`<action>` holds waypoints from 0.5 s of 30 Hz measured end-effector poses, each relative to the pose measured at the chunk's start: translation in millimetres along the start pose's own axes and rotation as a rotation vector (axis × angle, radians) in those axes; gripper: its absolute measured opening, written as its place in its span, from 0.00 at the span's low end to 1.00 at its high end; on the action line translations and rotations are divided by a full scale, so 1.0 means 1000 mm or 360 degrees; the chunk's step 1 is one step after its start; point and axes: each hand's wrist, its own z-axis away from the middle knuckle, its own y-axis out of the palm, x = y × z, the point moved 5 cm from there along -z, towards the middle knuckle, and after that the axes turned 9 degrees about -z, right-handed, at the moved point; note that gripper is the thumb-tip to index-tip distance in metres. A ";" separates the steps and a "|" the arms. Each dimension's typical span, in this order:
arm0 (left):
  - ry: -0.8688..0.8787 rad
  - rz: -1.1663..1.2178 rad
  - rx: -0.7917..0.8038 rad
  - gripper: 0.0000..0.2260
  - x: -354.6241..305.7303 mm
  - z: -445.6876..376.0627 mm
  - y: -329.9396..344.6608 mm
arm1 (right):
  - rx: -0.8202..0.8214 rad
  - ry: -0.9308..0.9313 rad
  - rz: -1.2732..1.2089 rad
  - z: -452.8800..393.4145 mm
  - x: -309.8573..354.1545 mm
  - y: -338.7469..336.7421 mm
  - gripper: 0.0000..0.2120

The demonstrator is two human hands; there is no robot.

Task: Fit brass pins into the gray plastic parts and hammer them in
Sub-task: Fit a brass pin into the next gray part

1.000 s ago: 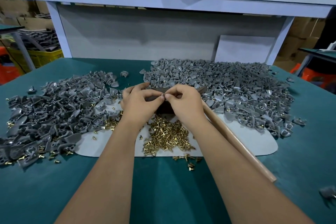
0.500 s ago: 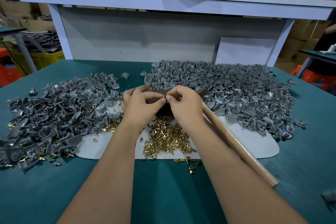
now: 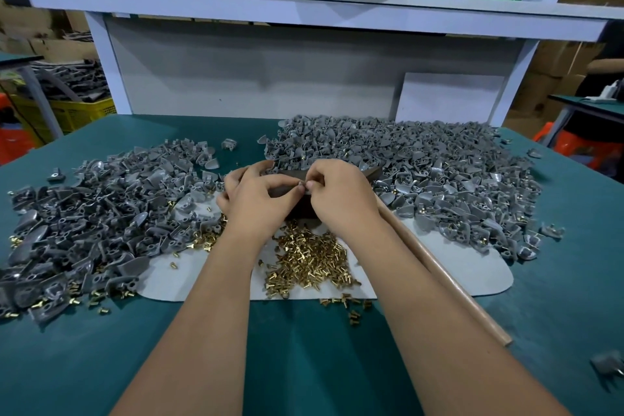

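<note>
Teal-topped workbench (image 3: pixel 304 365), with a pale gray mat (image 3: pixel 472 270) spread flat across its middle. On the left, a loose heap of gray plastic parts (image 3: pixel 87 223); on the right, a larger heap (image 3: pixel 439 165), both spilling onto the mat. Between them, a pile of brass pins (image 3: pixel 310 260) on the mat, a wooden handle (image 3: pixel 456 290) slanting over its right side, one stray gray part (image 3: pixel 607 361) at the near right edge.
</note>
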 end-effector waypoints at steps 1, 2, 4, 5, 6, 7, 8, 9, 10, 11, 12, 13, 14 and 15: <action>0.0003 0.0002 0.0008 0.04 0.000 0.000 0.000 | 0.0044 0.0058 0.0065 -0.003 0.002 -0.002 0.09; 0.0009 0.0006 0.0015 0.05 0.000 0.000 0.001 | 0.0082 0.0114 0.0108 -0.006 0.003 -0.003 0.10; 0.0017 0.0017 0.0021 0.06 -0.001 -0.001 0.001 | 0.0134 0.0207 0.0083 -0.009 0.002 -0.006 0.10; 0.0018 0.0017 0.0020 0.07 -0.001 -0.001 0.001 | 0.0136 0.0248 0.0022 -0.009 0.001 -0.006 0.10; 0.0017 0.0013 0.0017 0.07 -0.002 -0.001 0.001 | 0.0116 0.0281 -0.0048 -0.007 -0.001 -0.006 0.10; 0.0016 0.0005 0.0014 0.07 -0.002 0.000 0.001 | 0.0077 0.0297 -0.0103 -0.005 -0.002 -0.006 0.10; 0.0014 -0.0003 0.0011 0.06 -0.001 0.000 0.001 | 0.0035 0.0297 -0.0132 -0.002 -0.003 -0.005 0.09; 0.0009 -0.0006 0.0007 0.05 -0.001 0.000 0.002 | -0.0003 0.0286 -0.0137 0.000 -0.004 -0.003 0.09; 0.0004 -0.0001 0.0004 0.04 0.000 0.000 0.002 | -0.0040 0.0270 -0.0140 0.002 -0.005 -0.001 0.09; 0.0002 0.0011 0.0001 0.05 -0.001 0.001 0.002 | -0.0074 0.0260 -0.0165 0.004 -0.006 0.001 0.09; 0.0001 0.0029 -0.0003 0.06 -0.001 0.001 0.002 | -0.0105 0.0266 -0.0233 0.005 -0.009 0.003 0.10; -0.0002 0.0049 -0.0008 0.07 -0.001 0.001 0.001 | -0.0130 0.0289 -0.0346 0.005 -0.012 0.004 0.11; -0.0006 0.0069 -0.0012 0.08 -0.002 0.001 0.001 | -0.0149 0.0319 -0.0473 0.005 -0.015 0.005 0.11; -0.0012 0.0084 -0.0014 0.08 -0.002 0.001 0.001 | -0.0162 0.0342 -0.0583 0.005 -0.017 0.006 0.10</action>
